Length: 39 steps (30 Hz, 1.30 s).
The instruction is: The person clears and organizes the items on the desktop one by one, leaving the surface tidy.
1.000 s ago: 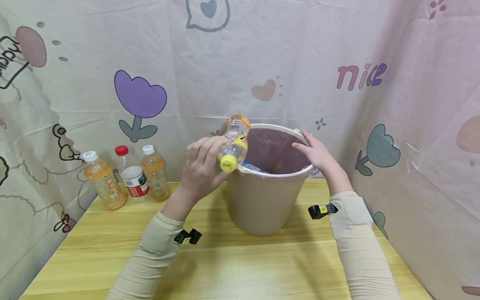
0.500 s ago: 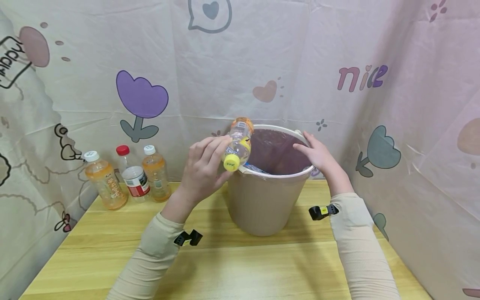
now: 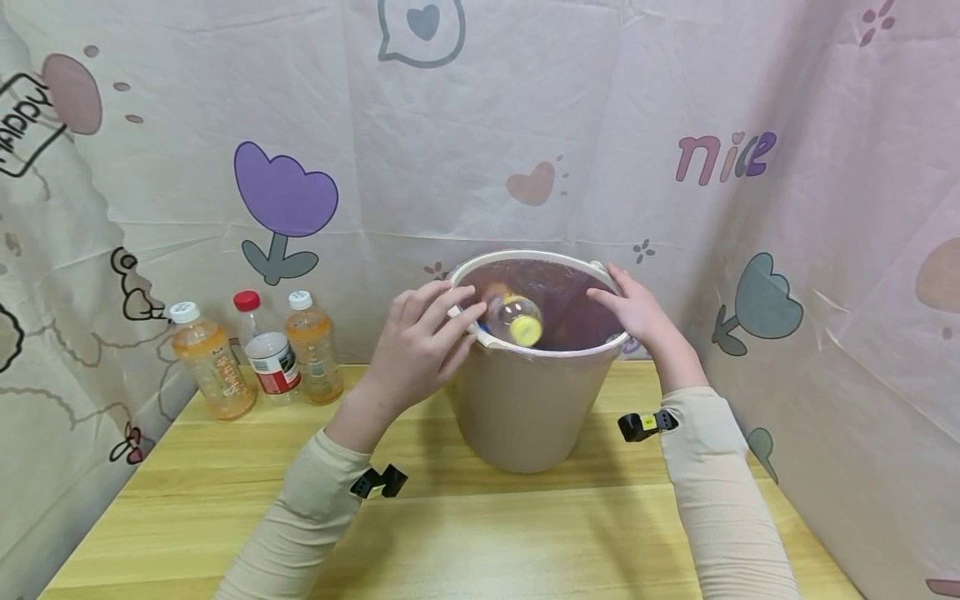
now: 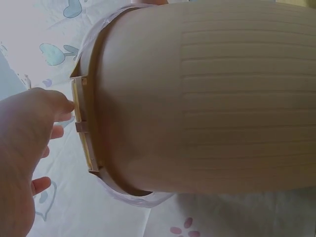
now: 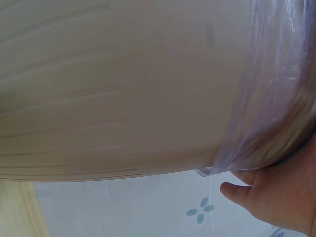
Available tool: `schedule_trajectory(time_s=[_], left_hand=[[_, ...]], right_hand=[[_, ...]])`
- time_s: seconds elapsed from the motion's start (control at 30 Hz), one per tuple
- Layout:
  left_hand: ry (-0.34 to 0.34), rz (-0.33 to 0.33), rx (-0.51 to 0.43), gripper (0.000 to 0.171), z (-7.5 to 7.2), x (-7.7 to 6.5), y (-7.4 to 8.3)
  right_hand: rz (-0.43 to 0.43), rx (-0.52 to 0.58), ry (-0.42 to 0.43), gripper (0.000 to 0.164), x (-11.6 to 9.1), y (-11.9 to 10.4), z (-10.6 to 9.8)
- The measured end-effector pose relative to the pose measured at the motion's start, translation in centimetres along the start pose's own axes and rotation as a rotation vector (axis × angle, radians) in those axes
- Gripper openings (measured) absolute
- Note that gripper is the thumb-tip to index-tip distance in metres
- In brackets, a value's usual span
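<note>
A clear plastic bottle with a yellow cap (image 3: pixel 527 330) is inside the mouth of a beige trash can (image 3: pixel 525 408), tilted with its cap toward me. My left hand (image 3: pixel 416 346) is at the can's left rim, fingers spread and apart from the bottle. In the left wrist view, the left hand (image 4: pixel 24 143) is beside the rim clip (image 4: pixel 81 127), with nothing in its fingers. My right hand (image 3: pixel 637 310) holds the can's right rim, its fingers on either side of the edge. A thin plastic liner (image 5: pixel 271 89) folds over the rim by the right hand (image 5: pixel 281 197).
On the wooden table (image 3: pixel 480 542), to the left, stand three empty-looking bottles: an orange-tinted one with a white cap (image 3: pixel 213 367), one with a red cap (image 3: pixel 272 354), and another orange-tinted one (image 3: pixel 313 350). A printed cloth (image 3: pixel 420 167) hangs behind and at both sides.
My left hand has let go of the yellow-capped bottle, which has dropped from above the left rim into the trash can. The left fingers have spread; the right hand stays on the rim.
</note>
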<state>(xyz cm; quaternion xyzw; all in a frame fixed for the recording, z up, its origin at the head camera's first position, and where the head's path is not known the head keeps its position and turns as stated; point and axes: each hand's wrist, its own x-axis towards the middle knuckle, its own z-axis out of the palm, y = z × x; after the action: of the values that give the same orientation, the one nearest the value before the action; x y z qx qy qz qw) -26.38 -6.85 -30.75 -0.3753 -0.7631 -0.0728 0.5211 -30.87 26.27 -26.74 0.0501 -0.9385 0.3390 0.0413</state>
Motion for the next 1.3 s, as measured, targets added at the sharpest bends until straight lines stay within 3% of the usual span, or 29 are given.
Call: schedule_trajectory(time_s=[0.13,0.7,1.3], left_hand=[[-0.021,0.005,-0.010,0.033,0.1,-0.2,0.1],[-0.010,0.007,-0.036,0.030,0.3,-1.2,0.0],[0.008,-0.038,-0.065,0.034,-0.4,-3.7,-1.1]], right_hand=[[0.001,-0.002,-0.002,0.079,0.0,0.0,0.0],[0.001,0.000,-0.002,0.078,-0.2,-0.2,-0.1],[0.003,0.003,0.000,0.077,-0.1,-0.2,0.0]])
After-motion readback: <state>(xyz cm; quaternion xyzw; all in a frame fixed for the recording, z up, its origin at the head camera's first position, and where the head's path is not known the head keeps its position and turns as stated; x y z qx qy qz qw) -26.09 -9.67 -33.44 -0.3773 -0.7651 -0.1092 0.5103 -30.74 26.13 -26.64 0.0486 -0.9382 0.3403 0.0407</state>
